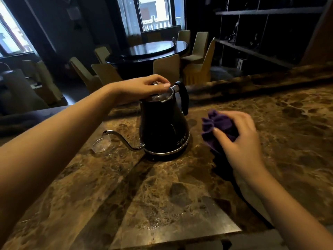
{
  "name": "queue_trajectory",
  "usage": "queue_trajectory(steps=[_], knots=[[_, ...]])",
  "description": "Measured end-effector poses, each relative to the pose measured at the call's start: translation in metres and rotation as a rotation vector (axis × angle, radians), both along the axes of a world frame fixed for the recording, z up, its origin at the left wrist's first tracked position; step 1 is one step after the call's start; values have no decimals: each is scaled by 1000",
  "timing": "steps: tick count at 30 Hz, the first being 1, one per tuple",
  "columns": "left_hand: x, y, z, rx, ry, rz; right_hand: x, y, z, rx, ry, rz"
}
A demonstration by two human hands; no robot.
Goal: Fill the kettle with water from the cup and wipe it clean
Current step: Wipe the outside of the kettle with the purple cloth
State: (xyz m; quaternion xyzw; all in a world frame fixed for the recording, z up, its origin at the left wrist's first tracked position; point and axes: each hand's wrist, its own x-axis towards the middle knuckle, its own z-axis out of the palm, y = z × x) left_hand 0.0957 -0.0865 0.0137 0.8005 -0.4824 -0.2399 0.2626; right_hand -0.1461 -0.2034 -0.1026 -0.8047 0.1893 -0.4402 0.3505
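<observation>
Upright, the glossy black gooseneck kettle [163,127] has left hand [144,86] gripping its lid, right hand [239,139] clutching purple cloth [219,128].

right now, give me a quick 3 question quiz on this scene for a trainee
1. True or false: the left hand rests on the lid of the kettle.
2. What does the right hand hold? A) a sponge B) a purple cloth C) a spoon
3. Fill in: the kettle's thin spout ends just above a clear ____ standing on the marble counter.

Key:
1. True
2. B: a bunched purple cloth, beside the kettle and not touching it
3. cup
</observation>
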Motion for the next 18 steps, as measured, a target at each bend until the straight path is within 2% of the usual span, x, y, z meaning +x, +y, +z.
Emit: queue_trajectory(steps=[3, 5, 8, 11, 15, 18], knots=[[0, -4, -12, -99, -158, 107, 42, 31, 16, -156, -109, 119], [-1, -3, -13, -102, -139, 90, 68, 52, 14, -252, -8, 225], [-1, -1, -12, -106, -141, 95, 82, 64, -11, -383, 157, 254], [0, -1, -14, -93, -104, 102, 70, 54, -33, -411, 220, 305], [3, -3, -11, -73, -79, 70, 48, 35, -54, -436, 413, 375], [6, -6, -9, -69, -69, 22, 46, 27, -58, -329, 380, 361]])
